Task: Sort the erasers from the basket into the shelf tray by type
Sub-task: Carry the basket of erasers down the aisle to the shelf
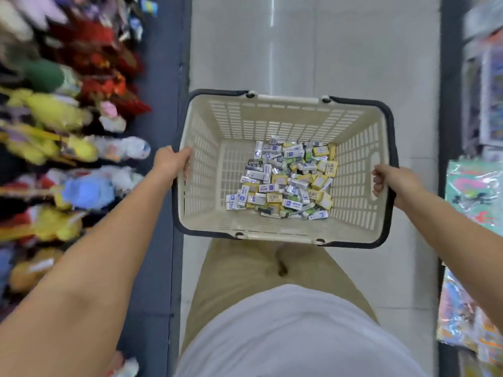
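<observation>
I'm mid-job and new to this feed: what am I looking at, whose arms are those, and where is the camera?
No machine: a person wears one camera on the head, looking down. The left hand and right hand each grip a side rim of the cream basket, held above the tiled floor. A heap of erasers in white-blue, yellow and green wrappers lies on its bottom. Blurred plush toys line the left, packaged goods the right. No shelf tray is in view.

plush toys (54, 112) blurred, print on erasers (283, 183) too small — unreadable
</observation>
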